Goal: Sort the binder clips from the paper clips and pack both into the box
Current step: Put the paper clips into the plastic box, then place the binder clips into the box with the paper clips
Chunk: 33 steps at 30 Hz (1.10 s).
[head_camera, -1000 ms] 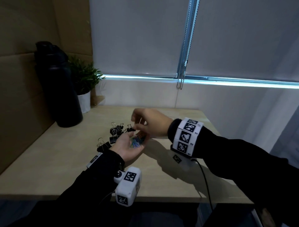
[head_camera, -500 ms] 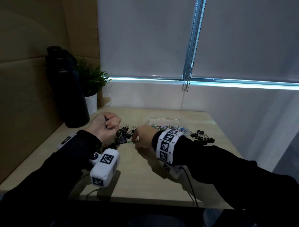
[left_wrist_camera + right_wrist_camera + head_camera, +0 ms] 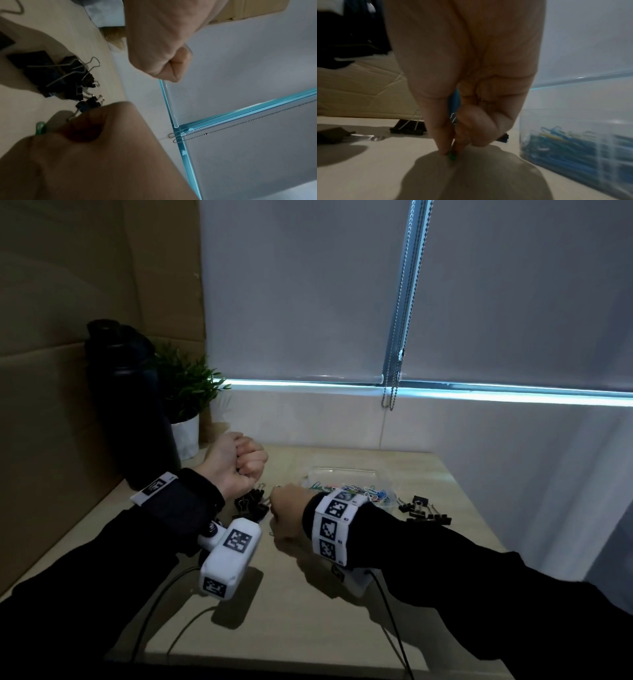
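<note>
Table [image 3: 308,621]: pale wood, cables trailing over its near edge.
Right hand [image 3: 291,517]: low at the table's middle, thumb and forefinger pressed together on a green paper clip [image 3: 452,157] right at the surface — other fingers curled in; something blue sits in the palm, likely more clips, though the blur hides it.
Left hand [image 3: 236,463]: raised left of the right hand, fingers curled into a tight fist; whether it holds anything cannot be told from these views.
Left pile of binder clips [image 3: 251,505]: black, wire handles up, on the table between and just below the two hands, touching one another.
Right pile of binder clips [image 3: 424,510]: black, well apart on the right side of the table.
Box [image 3: 342,475]: clear plastic, just beyond the right wrist — coloured paper clips [image 3: 370,494] heaped in it, mostly blue in the right wrist view.
Bottle [image 3: 126,405]: tall, dark, far left by the wall.
Plant [image 3: 186,392]: green, in a white pot just right of the bottle.
Blinds [image 3: 342,289]: drawn, bead chain hanging.
</note>
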Each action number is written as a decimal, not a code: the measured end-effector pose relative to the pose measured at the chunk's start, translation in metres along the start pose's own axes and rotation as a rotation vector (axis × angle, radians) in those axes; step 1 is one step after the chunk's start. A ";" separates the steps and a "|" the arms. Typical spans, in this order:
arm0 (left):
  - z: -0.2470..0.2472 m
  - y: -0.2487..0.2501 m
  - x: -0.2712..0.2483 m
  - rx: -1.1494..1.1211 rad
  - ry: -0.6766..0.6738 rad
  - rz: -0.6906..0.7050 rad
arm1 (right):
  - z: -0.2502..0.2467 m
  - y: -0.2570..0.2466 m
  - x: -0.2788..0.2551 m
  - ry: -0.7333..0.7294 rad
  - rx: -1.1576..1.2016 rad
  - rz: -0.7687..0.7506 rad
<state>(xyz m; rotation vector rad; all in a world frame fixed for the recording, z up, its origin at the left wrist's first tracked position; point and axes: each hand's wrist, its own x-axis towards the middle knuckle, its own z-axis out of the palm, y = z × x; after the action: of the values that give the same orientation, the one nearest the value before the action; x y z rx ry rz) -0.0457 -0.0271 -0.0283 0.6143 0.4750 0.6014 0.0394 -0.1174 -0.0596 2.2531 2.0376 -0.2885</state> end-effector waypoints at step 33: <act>0.051 -0.102 0.065 1.645 -0.234 0.437 | -0.010 0.124 -0.076 0.119 0.006 0.242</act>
<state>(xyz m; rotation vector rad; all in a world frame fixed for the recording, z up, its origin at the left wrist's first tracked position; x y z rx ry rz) 0.0688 -0.0723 -0.0730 2.3691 0.5505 0.4257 0.1565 -0.2031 -0.0416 2.5438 1.7884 -0.1451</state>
